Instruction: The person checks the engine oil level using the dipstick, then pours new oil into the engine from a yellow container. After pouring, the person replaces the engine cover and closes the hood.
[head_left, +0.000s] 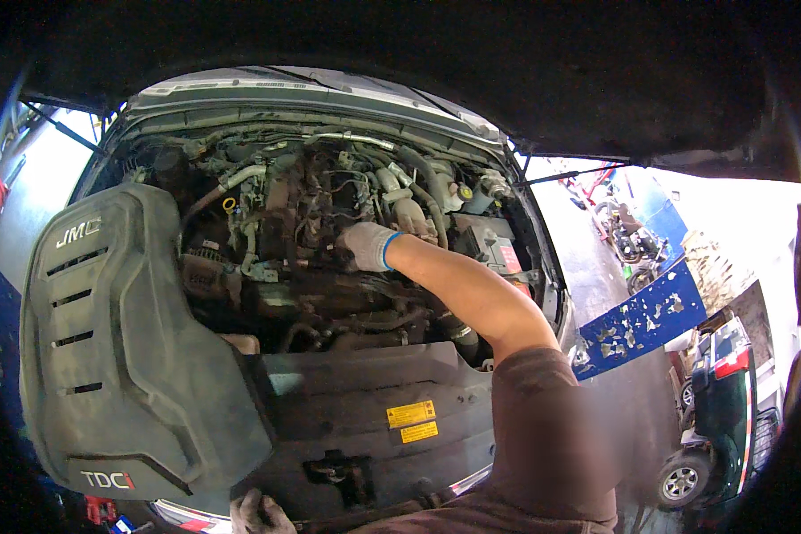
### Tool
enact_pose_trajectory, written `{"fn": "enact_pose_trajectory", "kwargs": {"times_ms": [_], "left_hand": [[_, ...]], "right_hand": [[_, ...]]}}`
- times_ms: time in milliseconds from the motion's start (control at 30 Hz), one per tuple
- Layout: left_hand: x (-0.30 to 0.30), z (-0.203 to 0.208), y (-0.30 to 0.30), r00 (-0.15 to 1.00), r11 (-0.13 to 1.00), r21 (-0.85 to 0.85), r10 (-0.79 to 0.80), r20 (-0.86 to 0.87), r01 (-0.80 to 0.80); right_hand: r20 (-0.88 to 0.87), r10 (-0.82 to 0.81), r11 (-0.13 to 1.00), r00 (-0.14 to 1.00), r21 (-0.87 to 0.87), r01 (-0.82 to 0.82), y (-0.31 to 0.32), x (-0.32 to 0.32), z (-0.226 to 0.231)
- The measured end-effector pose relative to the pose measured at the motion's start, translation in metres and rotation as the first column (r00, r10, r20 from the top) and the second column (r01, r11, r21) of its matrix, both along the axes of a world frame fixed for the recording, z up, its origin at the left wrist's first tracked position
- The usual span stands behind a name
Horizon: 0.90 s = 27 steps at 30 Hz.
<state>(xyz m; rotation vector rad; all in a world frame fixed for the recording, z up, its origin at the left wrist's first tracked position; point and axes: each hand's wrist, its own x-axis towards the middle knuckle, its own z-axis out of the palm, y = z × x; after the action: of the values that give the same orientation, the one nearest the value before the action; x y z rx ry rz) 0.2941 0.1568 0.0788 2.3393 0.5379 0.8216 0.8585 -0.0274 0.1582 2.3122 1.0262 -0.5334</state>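
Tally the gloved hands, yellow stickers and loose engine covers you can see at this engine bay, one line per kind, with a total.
Gloved hands: 2 — right hand deep in the engine, left hand at the front edge
Yellow stickers: 2 — upper sticker, lower sticker
Loose engine covers: 1 — grey engine cover
Total: 5

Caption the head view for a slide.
Gloved right hand reaches into an open engine bay; gloved left hand rests by the removed engine cover.

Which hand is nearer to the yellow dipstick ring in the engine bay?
The right hand, gloved, is reaching into the engine just right of the yellow dipstick ring. The left hand rests far below, at the car's front edge.
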Motion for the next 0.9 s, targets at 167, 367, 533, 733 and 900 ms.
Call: {"fn": "enact_pose_trajectory", "kwargs": {"times_ms": [167,367,533,733,900], "left_hand": [[0.000,0.003,-0.003,0.999,0.997,-0.078,0.008,-0.034,-0.011],[0.003,0.003,-0.003,0.999,0.998,-0.067,0.002,0.032,0.000],[0.001,0.001,-0.002,1.000,0.998,-0.065,0.004,-0.015,-0.005],[0.001,0.002,-0.003,1.000,1.000,-0.017,0.026,-0.010,-0.026],[0.001,0.007,-0.001,1.000,0.999,-0.029,-0.016,0.018,0.017]], "right_hand": [[0.132,-0.195,0.969,0.972,0.180,0.170,0.000,-0.019,0.004],[0.060,-0.263,0.917,0.963,0.325,0.231,-0.008,-0.030,-0.015],[0.054,-0.321,0.895,0.946,0.344,0.284,-0.003,-0.031,-0.019],[-0.132,-0.629,0.676,0.766,0.393,0.623,0.016,-0.025,-0.012],[-0.237,-0.768,0.475,0.596,0.414,0.777,0.026,-0.024,-0.010]]}}
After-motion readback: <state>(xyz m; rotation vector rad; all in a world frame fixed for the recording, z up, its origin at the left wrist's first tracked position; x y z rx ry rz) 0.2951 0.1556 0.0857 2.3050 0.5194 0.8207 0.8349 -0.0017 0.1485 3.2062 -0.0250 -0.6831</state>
